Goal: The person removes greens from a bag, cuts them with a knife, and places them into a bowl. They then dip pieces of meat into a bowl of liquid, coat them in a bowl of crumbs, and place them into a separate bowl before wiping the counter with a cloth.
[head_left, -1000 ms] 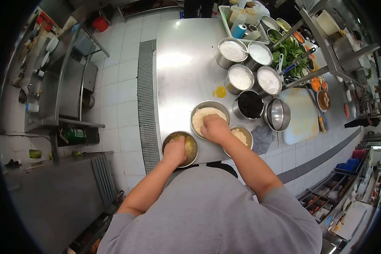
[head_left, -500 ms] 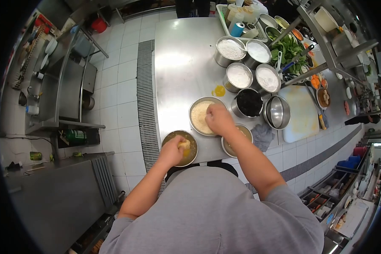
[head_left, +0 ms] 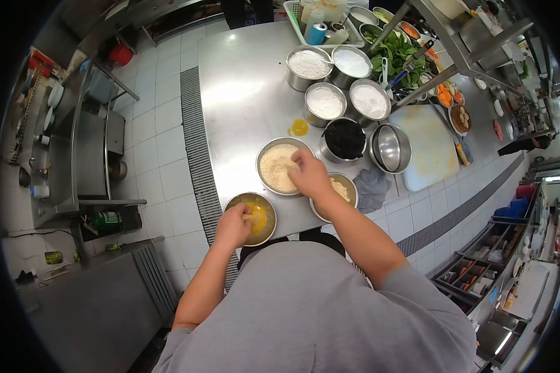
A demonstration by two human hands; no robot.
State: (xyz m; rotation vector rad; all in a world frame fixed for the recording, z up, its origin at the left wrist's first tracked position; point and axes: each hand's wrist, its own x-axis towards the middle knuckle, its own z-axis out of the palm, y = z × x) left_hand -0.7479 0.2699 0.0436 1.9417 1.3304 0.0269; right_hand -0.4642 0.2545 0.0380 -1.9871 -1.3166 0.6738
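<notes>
My left hand (head_left: 233, 227) is closed on a small pale yellow piece of food (head_left: 249, 217) inside a metal bowl (head_left: 271, 231) of beaten egg (head_left: 259, 214). Just beyond it stands a metal bowl (head_left: 259, 169) of pale breadcrumbs (head_left: 277, 166). Over its right side my right hand (head_left: 311, 177) dips in with fingers pinched together at the crumbs; I cannot tell what is between them. Partly hidden under my right forearm is a third metal bowl (head_left: 353, 189) holding pale yellowish pieces (head_left: 340, 190).
Beyond the bowls are a pot of something black (head_left: 345, 138) and several pots of white powder (head_left: 325, 102). Nested metal bowls (head_left: 390, 149), a grey cloth (head_left: 373, 188) and a cutting board (head_left: 424, 149) lie to the right. A yellow spill (head_left: 298, 127) marks the steel table (head_left: 242, 118).
The view has shifted, moving the table leftward in the frame. The pale piece in my left hand now sits differently over the egg. My right hand's fingers show more plainly at the crumbs.
</notes>
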